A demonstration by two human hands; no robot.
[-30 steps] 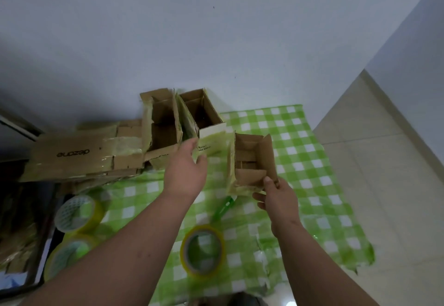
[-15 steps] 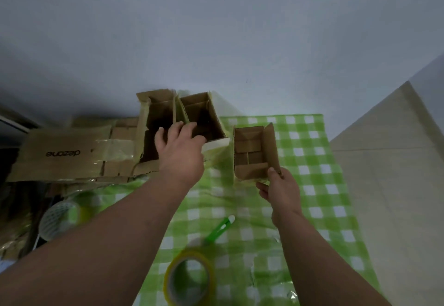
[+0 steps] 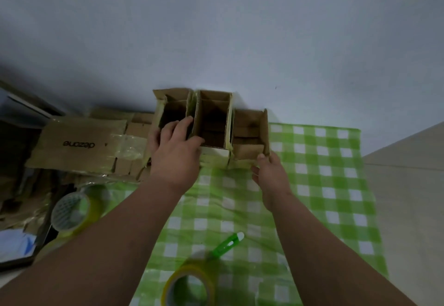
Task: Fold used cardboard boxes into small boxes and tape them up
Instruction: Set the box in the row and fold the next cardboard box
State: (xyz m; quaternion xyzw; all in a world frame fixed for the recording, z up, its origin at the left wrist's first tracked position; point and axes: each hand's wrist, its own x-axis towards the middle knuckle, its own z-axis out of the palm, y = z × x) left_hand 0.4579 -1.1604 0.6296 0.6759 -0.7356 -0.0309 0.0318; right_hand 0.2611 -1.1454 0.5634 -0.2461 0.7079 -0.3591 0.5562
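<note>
A green and white checked cloth covers the floor in front of a pale wall, and its near edge is cut off by the frame. At the left lies a flattened cardboard sheet with printed letters that read upside down; the pile under it is dark and hard to make out. Three small open boxes stand in a row against the wall, touching each other: the left box, the middle box and the right box. The left hand grips the wall shared by the left and middle box, the fingers curled over the rim into the left box, so it hides the front of that box. The right hand holds the near right corner of the right box, the thumb on the side flap; its other fingers are under the box and not visible. A tape roll lies at the left beside the cloth, a second tape roll is partly cut off at the bottom, and a green cutter lies just behind it.
</note>
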